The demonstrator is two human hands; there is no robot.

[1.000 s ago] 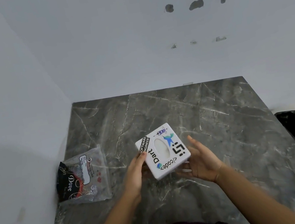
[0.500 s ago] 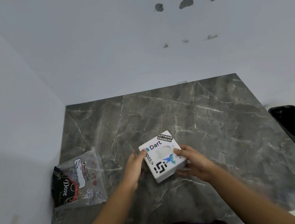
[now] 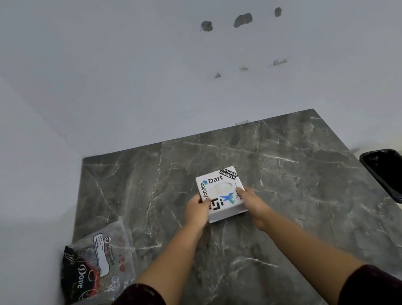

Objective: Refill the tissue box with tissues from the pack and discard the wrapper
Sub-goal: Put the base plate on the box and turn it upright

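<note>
You clamp the white square sticker-covered tissue box (image 3: pixel 221 197) between the closed fingers of your left hand (image 3: pixel 196 211) and right hand (image 3: pixel 252 201) on the grey marble bench (image 3: pixel 308 187), seemingly setting it down refilled, so next reach left of your fingers for the clear crumpled plastic wrapper (image 3: pixel 98 262) and bin it.

Tissue box (image 3: pixel 220 196) matt white card, glossy stickers; wrapper (image 3: pixel 98 262) clear crinkled plastic; table (image 3: pixel 295 189) polished grey marble.

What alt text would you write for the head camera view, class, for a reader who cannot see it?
Two bare hands, left hand and right hand, grip a white stickered tissue box at its sides over a grey marble table. A clear tissue pack lies at the table's left; a black bin stands beyond its right edge.
</note>
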